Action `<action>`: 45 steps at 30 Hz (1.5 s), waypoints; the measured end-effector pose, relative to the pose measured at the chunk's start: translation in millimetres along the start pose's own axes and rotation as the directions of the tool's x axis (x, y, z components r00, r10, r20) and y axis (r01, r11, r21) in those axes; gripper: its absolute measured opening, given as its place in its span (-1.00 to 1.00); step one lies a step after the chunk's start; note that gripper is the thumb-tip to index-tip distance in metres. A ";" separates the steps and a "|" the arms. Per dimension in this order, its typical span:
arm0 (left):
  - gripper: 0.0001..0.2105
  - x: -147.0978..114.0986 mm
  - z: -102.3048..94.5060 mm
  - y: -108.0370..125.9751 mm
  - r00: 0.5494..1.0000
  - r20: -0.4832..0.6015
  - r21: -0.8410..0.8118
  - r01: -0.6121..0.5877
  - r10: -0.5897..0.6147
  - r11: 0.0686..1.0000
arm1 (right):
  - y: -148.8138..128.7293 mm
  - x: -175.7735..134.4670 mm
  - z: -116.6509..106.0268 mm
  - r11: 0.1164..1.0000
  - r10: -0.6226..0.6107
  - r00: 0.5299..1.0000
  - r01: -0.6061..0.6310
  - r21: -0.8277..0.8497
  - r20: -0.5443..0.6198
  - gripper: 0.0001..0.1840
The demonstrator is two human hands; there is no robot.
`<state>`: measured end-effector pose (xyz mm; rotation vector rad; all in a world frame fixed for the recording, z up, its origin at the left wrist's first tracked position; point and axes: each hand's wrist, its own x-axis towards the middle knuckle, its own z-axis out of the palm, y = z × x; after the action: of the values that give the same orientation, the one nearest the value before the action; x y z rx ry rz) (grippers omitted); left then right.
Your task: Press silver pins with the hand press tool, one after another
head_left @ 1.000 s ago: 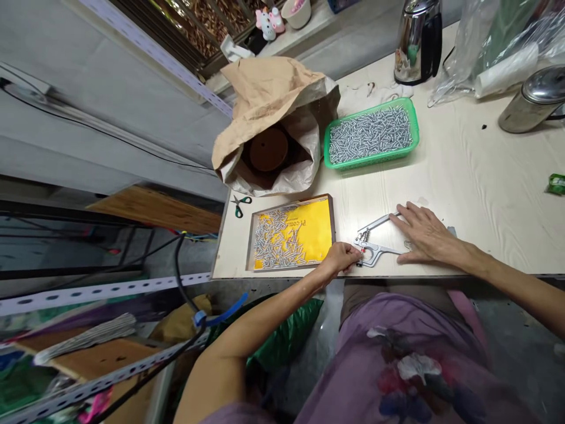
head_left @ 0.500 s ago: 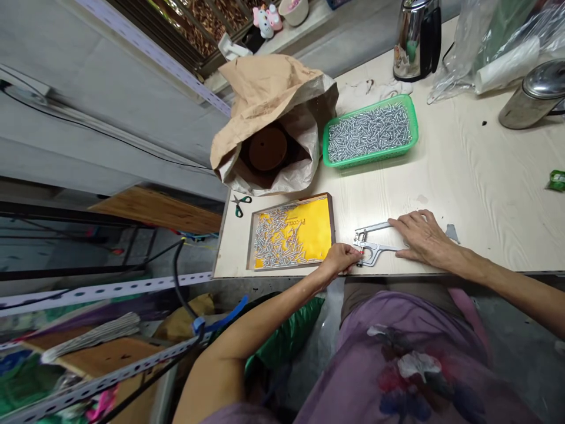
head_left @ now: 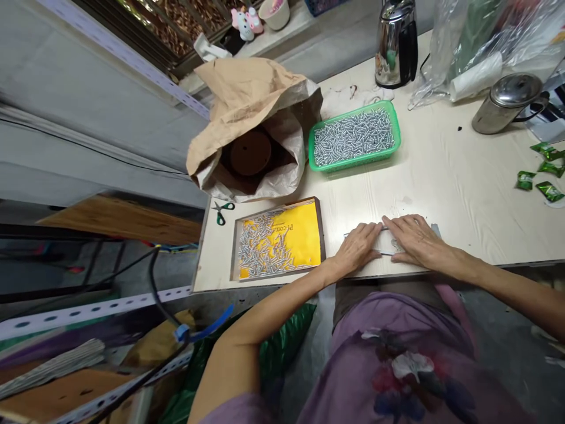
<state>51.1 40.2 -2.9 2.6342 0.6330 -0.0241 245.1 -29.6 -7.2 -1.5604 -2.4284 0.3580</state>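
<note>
A silver pliers-like hand tool (head_left: 386, 241) lies flat near the table's front edge, mostly covered by my hands. My left hand (head_left: 359, 244) is wrapped over its jaw end on the left, fingers bent around it. My right hand (head_left: 412, 240) grips the handle end, thumb on the near handle and fingers on the far one. The jaws and whatever is in them are hidden under my left hand. Left of my hands sits a shallow tray (head_left: 322, 229), lined with yellow paper and holding many small silver metal pins.
Behind the tray stand a brown paper sack (head_left: 251, 88) and a green basket (head_left: 353, 164) full of silver pins. Green-handled scissors (head_left: 221, 213) lie at the left. A kettle (head_left: 396, 47), a metal pitcher (head_left: 505, 103) and green wrapped packets (head_left: 525, 180) are to the right.
My left hand has gone from pinching a small piece at the jaws to covering the tool's jaw end. My right hand has closed around the handles. The view has shifted slightly right.
</note>
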 end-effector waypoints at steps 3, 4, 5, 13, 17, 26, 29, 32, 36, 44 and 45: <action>-0.33 2.7 -0.4 0.6 0.999 0.034 0.042 0.006 -0.007 0.999 | 2.3 -4.7 0.5 1.000 0.024 0.999 -0.025 0.017 0.024 -0.30; -0.34 4.1 -0.1 2.2 0.999 0.043 0.057 0.010 -0.013 0.998 | 1.8 -5.7 1.5 0.999 0.023 0.999 -0.024 0.025 0.026 -0.35; -0.36 5.9 0.3 3.9 0.999 0.051 0.069 0.011 -0.015 0.998 | 0.9 -6.4 2.8 0.999 0.024 1.000 -0.024 0.031 0.019 -0.40; -0.67 15.3 0.5 7.2 0.995 0.093 0.068 0.018 -0.025 0.998 | -9.7 -3.6 5.7 0.987 0.131 0.991 -0.127 -0.094 0.034 -0.74; -0.72 14.3 3.3 8.3 0.995 0.080 0.070 0.047 -0.053 0.996 | -11.3 -0.5 1.3 0.985 0.083 0.995 -0.074 -0.157 0.048 -0.84; -0.68 16.6 11.2 -1.8 0.999 -0.004 0.049 0.052 -0.051 0.997 | 1.2 2.6 6.9 0.997 0.049 0.999 -0.049 -0.053 -0.008 -0.75; -0.61 6.8 19.5 2.1 0.987 -0.144 0.011 0.080 -0.077 0.997 | 13.0 3.1 -4.4 0.999 0.050 0.999 -0.050 -0.001 -0.006 -0.64; -0.56 -9.0 35.8 16.8 0.966 -0.251 -0.030 0.061 -0.067 0.998 | 25.3 6.8 -13.6 1.000 0.019 0.999 -0.018 -0.010 0.035 -0.49; -0.55 -25.0 57.8 40.1 0.970 -0.240 -0.080 0.003 -0.022 0.997 | 35.0 19.1 -11.3 0.996 0.017 1.000 -0.016 -0.083 0.006 -0.67; -0.59 -20.9 61.5 50.0 0.967 -0.252 -0.150 -0.007 -0.031 0.989 | 36.0 57.0 -19.5 0.984 0.040 0.999 -0.042 -0.176 -0.015 -0.73; -0.58 -19.8 59.8 50.7 0.964 -0.263 -0.149 -0.012 -0.028 0.989 | 28.3 59.8 -20.7 0.986 0.001 1.000 -0.004 -0.166 -0.019 -0.73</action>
<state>60.4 -33.6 -34.5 2.5090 0.7036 0.3655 251.7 38.0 6.8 -1.6245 -2.4981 0.1442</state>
